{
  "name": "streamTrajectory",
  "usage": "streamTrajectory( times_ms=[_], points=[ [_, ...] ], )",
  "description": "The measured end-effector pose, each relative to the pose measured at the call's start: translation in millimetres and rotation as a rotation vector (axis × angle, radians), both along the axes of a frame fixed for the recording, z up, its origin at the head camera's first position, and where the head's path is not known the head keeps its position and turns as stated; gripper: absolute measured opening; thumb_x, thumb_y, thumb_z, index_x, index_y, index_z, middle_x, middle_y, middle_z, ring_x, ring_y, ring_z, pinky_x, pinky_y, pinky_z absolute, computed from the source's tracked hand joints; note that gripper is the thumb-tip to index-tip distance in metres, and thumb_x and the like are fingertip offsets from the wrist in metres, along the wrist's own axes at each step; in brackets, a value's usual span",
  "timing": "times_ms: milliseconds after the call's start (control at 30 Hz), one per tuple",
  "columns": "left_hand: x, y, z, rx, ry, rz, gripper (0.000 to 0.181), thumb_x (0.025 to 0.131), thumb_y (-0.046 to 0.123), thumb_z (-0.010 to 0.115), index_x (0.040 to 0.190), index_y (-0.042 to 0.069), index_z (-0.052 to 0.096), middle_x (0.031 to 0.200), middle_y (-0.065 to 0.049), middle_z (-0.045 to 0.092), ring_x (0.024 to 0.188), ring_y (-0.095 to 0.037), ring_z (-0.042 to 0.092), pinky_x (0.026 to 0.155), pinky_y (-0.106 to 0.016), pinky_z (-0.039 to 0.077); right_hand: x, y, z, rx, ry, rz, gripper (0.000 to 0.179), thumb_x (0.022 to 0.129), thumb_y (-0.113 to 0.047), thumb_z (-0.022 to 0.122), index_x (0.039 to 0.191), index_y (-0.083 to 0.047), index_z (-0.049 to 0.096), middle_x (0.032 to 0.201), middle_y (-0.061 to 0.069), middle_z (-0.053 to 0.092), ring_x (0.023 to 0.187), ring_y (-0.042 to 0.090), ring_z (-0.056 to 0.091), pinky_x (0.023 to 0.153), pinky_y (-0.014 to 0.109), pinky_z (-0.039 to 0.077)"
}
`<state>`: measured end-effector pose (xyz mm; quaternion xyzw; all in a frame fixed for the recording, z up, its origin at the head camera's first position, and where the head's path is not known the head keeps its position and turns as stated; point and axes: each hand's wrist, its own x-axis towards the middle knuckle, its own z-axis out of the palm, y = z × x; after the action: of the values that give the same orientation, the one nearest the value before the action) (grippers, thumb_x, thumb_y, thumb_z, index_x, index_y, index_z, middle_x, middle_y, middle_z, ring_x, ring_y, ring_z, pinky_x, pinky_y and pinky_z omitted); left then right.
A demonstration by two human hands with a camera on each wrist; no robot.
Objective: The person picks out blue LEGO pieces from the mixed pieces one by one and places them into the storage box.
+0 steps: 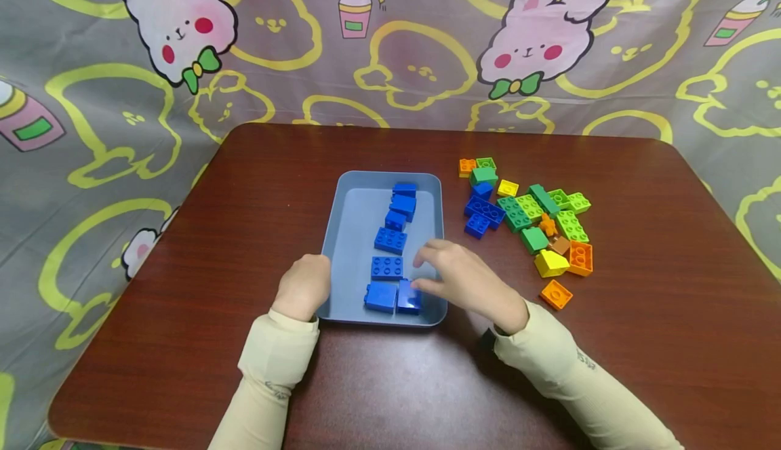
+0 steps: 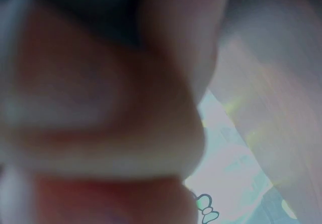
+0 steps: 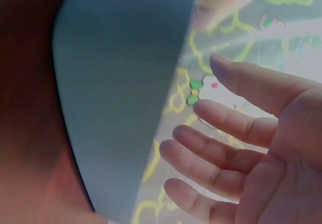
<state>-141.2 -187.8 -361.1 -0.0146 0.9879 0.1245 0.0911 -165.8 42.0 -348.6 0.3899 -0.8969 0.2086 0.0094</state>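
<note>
A grey-blue tray (image 1: 348, 196) lies on the table, with several blue toy bricks in a rough column on its right half. At the tray's left side, my left hand (image 1: 303, 287) grips the rim with curled fingers; the left wrist view shows those fingers (image 2: 100, 148) close up and blurred. My right hand (image 1: 466, 277) reaches over the right rim, thumb and fingers spread above the near blue brick (image 1: 409, 297). Whether a fingertip touches that brick I cannot tell. In the right wrist view the right hand (image 3: 241, 148) has loosely extended fingers and holds nothing.
Right of the tray lies a loose group of bricks: blue bricks (image 1: 485, 213), green bricks (image 1: 515, 213), a yellow brick (image 1: 551, 263) and orange bricks (image 1: 556, 295). They rest on a dark brown table (image 1: 274, 165). A patterned curtain (image 1: 403, 64) hangs behind it.
</note>
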Motion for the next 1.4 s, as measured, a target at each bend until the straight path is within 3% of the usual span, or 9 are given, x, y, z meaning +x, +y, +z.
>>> streamTrajectory(
  times_ms=[233,567,833,1100,1400],
  points=[
    [0.6,0.8,1.0,-0.004,0.019,-0.001,0.024,0.085,-0.008,0.041,0.078,-0.007,0.064,0.078,-0.023,0.060,0.065,-0.030,0.059,0.049,-0.041,0.047,-19.6,17.9,5.0,-0.067,0.004,-0.143,0.023,0.077,-0.019,0.071,0.089,-0.001,0.064,0.086,0.011,0.060,0.072,0.020,0.055,0.063,0.031,0.048],
    [1.8,0.7,-1.6,-0.015,0.028,-0.001,0.023,0.085,-0.008,0.041,0.079,-0.006,0.064,0.078,-0.022,0.061,0.066,-0.030,0.059,0.050,-0.041,0.047,-41.1,31.1,-3.3,-0.081,-0.035,-0.261,0.018,0.077,-0.015,0.070,0.086,-0.001,0.064,0.081,0.009,0.060,0.072,0.022,0.056,0.065,0.034,0.049],
    [2.7,0.9,-1.8,-0.015,0.054,-0.013,0.024,0.085,-0.008,0.041,0.079,-0.007,0.064,0.078,-0.023,0.061,0.067,-0.032,0.060,0.051,-0.042,0.048,-60.1,42.7,-12.0,0.009,-0.013,-0.369,0.024,0.077,-0.013,0.070,0.092,0.004,0.063,0.087,0.017,0.060,0.076,0.029,0.056,0.069,0.039,0.048],
    [2.4,0.9,-2.3,-0.016,0.048,-0.016,0.023,0.085,-0.008,0.041,0.080,-0.007,0.064,0.080,-0.023,0.061,0.070,-0.032,0.060,0.053,-0.043,0.048,-74.5,50.7,-24.1,0.057,-0.007,-0.416,0.025,0.077,-0.011,0.071,0.093,0.006,0.061,0.087,0.019,0.057,0.075,0.030,0.056,0.067,0.040,0.049],
    [2.6,0.3,-1.5,-0.015,0.054,-0.013,0.023,0.085,-0.007,0.041,0.079,-0.007,0.064,0.080,-0.023,0.061,0.069,-0.032,0.060,0.052,-0.043,0.048,-78.3,52.5,-27.0,0.070,0.010,-0.413,0.025,0.074,-0.007,0.072,0.092,0.007,0.061,0.086,0.020,0.058,0.076,0.031,0.056,0.068,0.041,0.049]
  ],
)
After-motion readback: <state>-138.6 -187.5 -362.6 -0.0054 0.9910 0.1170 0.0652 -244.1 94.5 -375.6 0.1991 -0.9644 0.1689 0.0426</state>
